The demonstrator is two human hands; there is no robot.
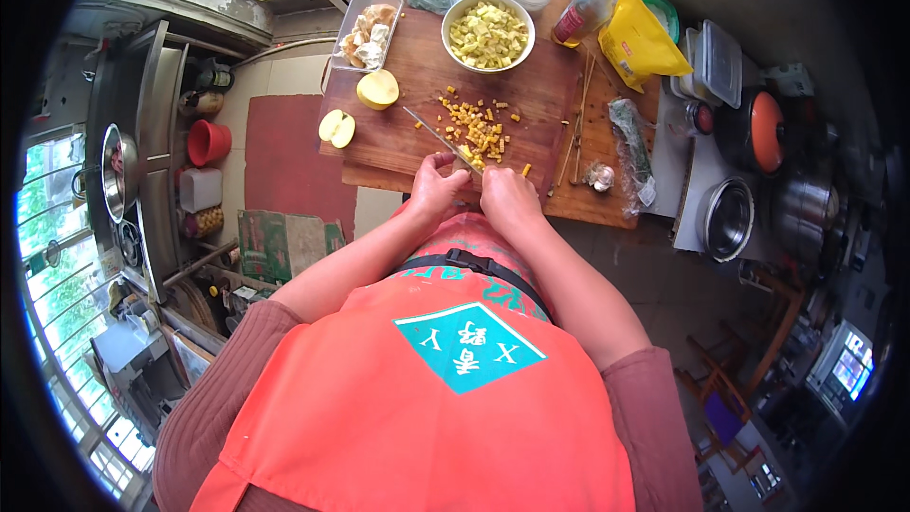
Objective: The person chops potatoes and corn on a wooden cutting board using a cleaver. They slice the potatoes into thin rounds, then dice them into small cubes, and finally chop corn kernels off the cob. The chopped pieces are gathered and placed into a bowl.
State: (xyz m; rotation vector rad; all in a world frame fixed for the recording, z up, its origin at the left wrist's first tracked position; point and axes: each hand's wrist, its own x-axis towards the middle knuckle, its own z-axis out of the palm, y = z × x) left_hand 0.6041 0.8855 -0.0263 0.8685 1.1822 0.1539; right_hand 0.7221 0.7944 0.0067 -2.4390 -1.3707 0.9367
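My right hand (509,198) is closed around the handle end of a kitchen knife (435,132), its grip hidden by the fingers. The thin blade slants away to the far left over the wooden cutting board (547,99). At the near side of that blade is my left hand (439,188), thumb and fingers bent; whether it grips anything is hidden. Small pale yellow bits (469,155) lie against the blade close to both hands. Just beyond, diced orange-yellow pieces (480,124) are scattered on the board. Two cut halves of a pale yellow fruit or vegetable, one nearer (337,129) and one farther (377,89), lie to the left.
A white bowl (446,43) of pale diced pieces stands at the back, beside a clear plastic tub (392,57) of chunks. On the right are a bottle (577,18), a yellow bag (629,39), wooden skewers (584,110), garlic (599,176) and a plastic-wrapped green bundle (630,146).
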